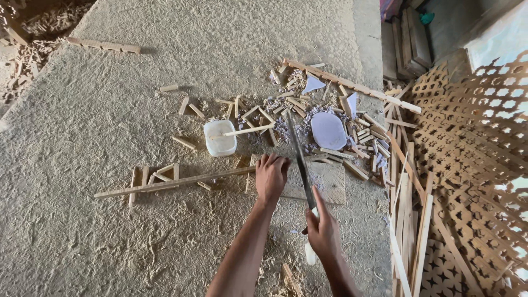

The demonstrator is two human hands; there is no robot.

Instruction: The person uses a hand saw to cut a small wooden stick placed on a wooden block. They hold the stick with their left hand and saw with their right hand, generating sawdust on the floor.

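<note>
Two hands in view, both mine, working on a sawdust-covered surface (pixel 110 231). My left hand (pixel 270 177) is pressed flat, fingers together, on the near end of a long thin pale wooden strip (pixel 176 182), pinning it against a flat square wooden board (pixel 327 184), I judge so it won't shift under the blade. The strip runs left from the hand, lying across a small ladder-like wooden frame (pixel 154 177). My right hand (pixel 323 231) is closed around the pale handle of a long narrow dark-bladed handsaw (pixel 300 159); the blade points away from me, just right of the left hand, and looks to lie close to the strip's end, though I can't tell if it touches. A white square plastic tub (pixel 220 138) with a stick resting across its rim sits just beyond the strip. An oval white paper piece (pixel 328 131) lies among scattered short wood offcuts (pixel 357 137) and shavings, near the blade tip. At the right edge, carved wooden lattice panels (pixel 473 165) and loose long slats (pixel 410 220) are stacked.
</note>
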